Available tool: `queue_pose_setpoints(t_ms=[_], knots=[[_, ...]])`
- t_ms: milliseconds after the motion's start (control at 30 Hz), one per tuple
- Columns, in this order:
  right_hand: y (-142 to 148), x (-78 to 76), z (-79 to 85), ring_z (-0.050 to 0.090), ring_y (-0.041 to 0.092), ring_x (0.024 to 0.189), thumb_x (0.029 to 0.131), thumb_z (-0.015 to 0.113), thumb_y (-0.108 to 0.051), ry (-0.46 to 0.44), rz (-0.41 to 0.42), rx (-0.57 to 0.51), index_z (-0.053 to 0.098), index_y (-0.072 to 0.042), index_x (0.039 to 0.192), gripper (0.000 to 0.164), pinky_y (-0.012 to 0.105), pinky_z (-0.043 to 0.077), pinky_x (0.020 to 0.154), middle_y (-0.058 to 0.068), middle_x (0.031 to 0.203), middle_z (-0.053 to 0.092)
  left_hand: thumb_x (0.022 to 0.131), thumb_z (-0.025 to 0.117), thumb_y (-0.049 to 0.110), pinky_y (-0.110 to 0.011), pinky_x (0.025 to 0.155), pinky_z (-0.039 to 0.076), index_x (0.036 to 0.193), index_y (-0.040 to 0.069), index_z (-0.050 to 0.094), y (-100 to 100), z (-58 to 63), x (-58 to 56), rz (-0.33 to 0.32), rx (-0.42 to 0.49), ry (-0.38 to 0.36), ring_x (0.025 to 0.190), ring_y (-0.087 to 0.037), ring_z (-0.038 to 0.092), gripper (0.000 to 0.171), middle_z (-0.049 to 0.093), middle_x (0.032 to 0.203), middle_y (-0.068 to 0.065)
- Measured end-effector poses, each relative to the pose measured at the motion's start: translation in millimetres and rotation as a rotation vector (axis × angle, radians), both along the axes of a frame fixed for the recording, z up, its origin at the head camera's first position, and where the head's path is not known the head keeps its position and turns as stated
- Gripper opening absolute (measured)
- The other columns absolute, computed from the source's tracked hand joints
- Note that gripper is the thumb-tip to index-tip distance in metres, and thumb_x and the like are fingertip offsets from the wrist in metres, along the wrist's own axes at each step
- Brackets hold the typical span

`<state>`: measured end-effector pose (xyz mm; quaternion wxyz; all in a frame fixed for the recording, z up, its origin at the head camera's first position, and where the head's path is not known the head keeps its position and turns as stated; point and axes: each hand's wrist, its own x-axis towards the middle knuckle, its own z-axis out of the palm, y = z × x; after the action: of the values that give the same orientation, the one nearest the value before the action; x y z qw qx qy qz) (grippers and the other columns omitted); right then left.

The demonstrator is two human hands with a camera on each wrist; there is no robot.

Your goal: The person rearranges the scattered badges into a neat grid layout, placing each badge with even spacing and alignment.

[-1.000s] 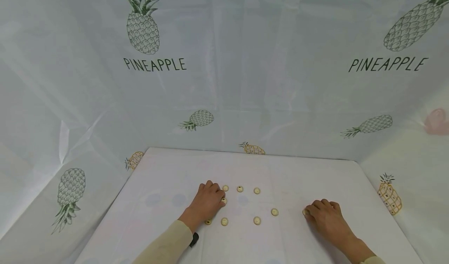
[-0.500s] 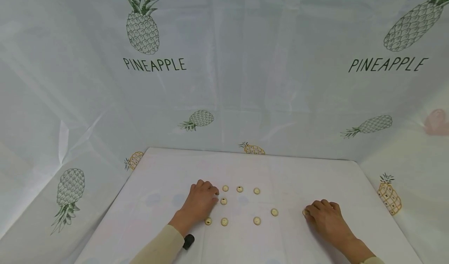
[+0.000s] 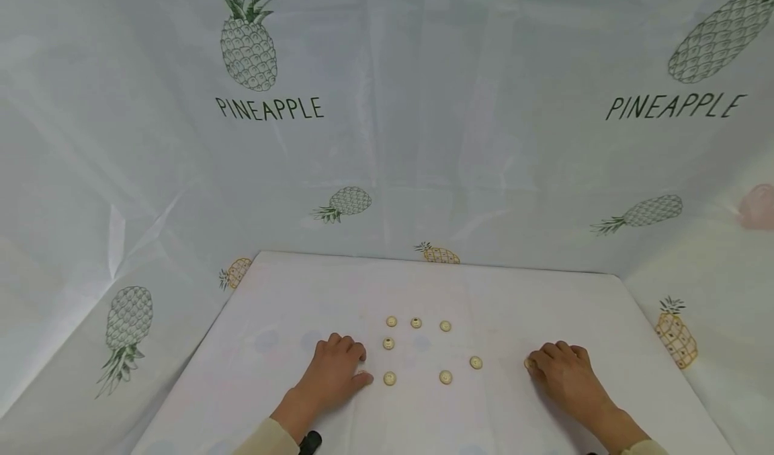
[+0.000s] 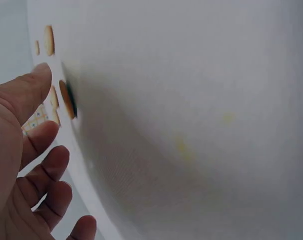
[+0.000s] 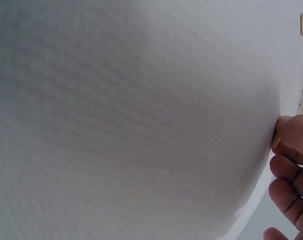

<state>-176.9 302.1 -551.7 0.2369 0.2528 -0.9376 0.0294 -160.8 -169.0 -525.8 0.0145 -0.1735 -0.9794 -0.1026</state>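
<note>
My left hand (image 3: 332,372) hovers low over the left part of the table, thumb and fingers spread apart. Between the thumb and index finger, in the left wrist view, shows a small round wooden disc (image 4: 66,99). At the right, my right hand (image 3: 565,378) pinches another pale wooden disc (image 3: 529,363) between thumb and index finger, close to the tabletop; its edge peeks out under the thumb in the right wrist view. Just right of my left thumb lies a disc (image 3: 390,378) marked with a ring, and one with a dark mark (image 3: 388,343) sits above it.
Three discs form a back row, among them a middle one (image 3: 416,322). Two more, one at centre (image 3: 445,377) and one to its right (image 3: 476,362), lie between the hands. A white cloth covers the table (image 3: 514,300); a pineapple-print sheet (image 3: 447,139) hangs behind.
My left hand has let go of the disc with the dark mark, leaving it on the table, and moved left and nearer, around the lower-left disc. My right hand keeps its pinch in place.
</note>
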Motion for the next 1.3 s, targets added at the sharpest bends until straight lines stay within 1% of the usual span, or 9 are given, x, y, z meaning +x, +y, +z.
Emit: queue_pose_setpoints(t_ms=[300,433,567,667,800,933,1033,1167,1300], knots=[[0,0.3,-1.3,0.058,0.017,0.082,0.076,0.093,-0.02,-0.017,-0.014,-0.013,0.072,-0.019,0.092,0.026,0.054,0.048,0.079,-0.008,0.086,0.064,0.089,0.078,0.056,-0.044,0.082,0.041,0.093,0.02,0.061,-1,-9.5,6.1,0.018,-0.06,0.035,0.086,-0.016,0.043,0.04,0.052,0.087,0.008],[0,0.2,-1.7,0.058,0.017,0.082,0.077,0.093,-0.02,-0.016,-0.015,-0.016,0.073,-0.019,0.092,0.025,0.054,0.048,0.08,-0.008,0.087,0.064,0.092,0.078,0.047,-0.045,0.081,0.041,0.092,0.022,0.062,-2,-9.6,6.5,-0.004,-0.067,0.027,0.089,-0.016,0.045,0.03,0.054,0.088,0.008],[0,0.2,-1.9,0.058,0.017,0.082,0.076,0.093,-0.02,-0.012,-0.016,-0.013,0.073,-0.019,0.092,0.025,0.054,0.048,0.08,-0.008,0.087,0.064,0.099,0.074,0.032,-0.046,0.086,0.041,0.104,0.028,0.07,-5,-10.8,6.8,-0.058,-0.041,-0.01,0.097,-0.015,0.046,0.008,0.058,0.099,0.009],[0,0.2,-1.9,0.058,0.017,0.082,0.077,0.093,-0.02,-0.018,-0.019,-0.015,0.073,-0.019,0.092,0.025,0.054,0.047,0.08,-0.008,0.086,0.064,0.101,0.071,0.025,-0.047,0.089,0.042,0.112,0.03,0.073,-7,-11.3,8.1,-0.074,-0.016,-0.017,0.102,-0.015,0.047,0.012,0.06,0.107,0.009],[0,-0.3,-1.5,0.058,0.017,0.081,0.078,0.092,-0.019,-0.019,-0.02,-0.022,0.072,-0.019,0.091,0.024,0.054,0.047,0.079,-0.008,0.086,0.064,0.098,0.074,0.031,-0.05,0.093,0.043,0.114,0.025,0.071,-7,-10.4,10.7,-0.036,-0.003,0.004,0.105,-0.017,0.049,0.018,0.062,0.109,0.008],[1,-0.4,-1.5,0.058,0.017,0.081,0.077,0.093,-0.019,-0.013,-0.019,-0.018,0.072,-0.019,0.091,0.025,0.053,0.047,0.079,-0.007,0.086,0.064,0.093,0.079,0.043,-0.05,0.096,0.042,0.113,0.021,0.067,-6,-11.2,12.8,0.016,-0.022,0.021,0.104,-0.018,0.047,0.032,0.06,0.106,0.007],[1,0.1,-1.8,0.058,0.018,0.081,0.077,0.093,-0.019,-0.015,-0.019,-0.016,0.072,-0.019,0.091,0.025,0.054,0.048,0.079,-0.007,0.086,0.064,0.092,0.08,0.046,-0.05,0.097,0.041,0.11,0.021,0.067,-6,-12.1,13.1,0.034,-0.043,0.03,0.103,-0.018,0.046,0.033,0.058,0.104,0.007],[1,0.6,-1.8,0.058,0.018,0.082,0.078,0.092,-0.019,-0.021,-0.02,-0.017,0.073,-0.019,0.092,0.024,0.053,0.048,0.079,-0.007,0.086,0.065,0.093,0.079,0.043,-0.049,0.095,0.041,0.104,0.022,0.07,-4,-10.5,13.9,0.007,-0.062,0.064,0.102,-0.017,0.047,0.026,0.059,0.103,0.006],[1,0.7,-1.1,0.058,0.016,0.081,0.078,0.092,-0.019,-0.021,-0.023,-0.018,0.072,-0.02,0.092,0.024,0.053,0.048,0.079,-0.008,0.086,0.064,0.094,0.079,0.039,-0.047,0.094,0.042,0.105,0.021,0.071,-3,-11.0,14.5,-0.06,-0.108,0.138,0.101,-0.016,0.046,0.022,0.06,0.104,0.006]])
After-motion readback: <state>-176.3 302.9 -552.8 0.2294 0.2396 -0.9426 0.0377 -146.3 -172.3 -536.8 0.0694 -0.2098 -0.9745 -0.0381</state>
